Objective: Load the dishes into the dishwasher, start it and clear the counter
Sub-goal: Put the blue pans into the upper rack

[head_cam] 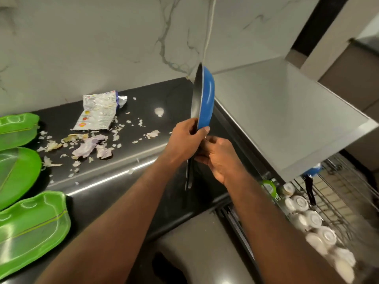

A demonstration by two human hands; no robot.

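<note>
**Blue frying pan (206, 99) held on edge above the counter (155, 93)**

Left hand (184, 138) curls round its lower rim; right hand (217, 158) pinches the base of its black handle (188, 175). Stiff, probably light, maybe greasy: that handle looks the surest hold.

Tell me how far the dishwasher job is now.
Done: white upturned cups sit in the wire rack. In hand: left hand and right hand hold the blue frying pan upright. Remaining: three green leaf-shaped plates, crumpled wrapper and peel scraps on the black counter.
</note>
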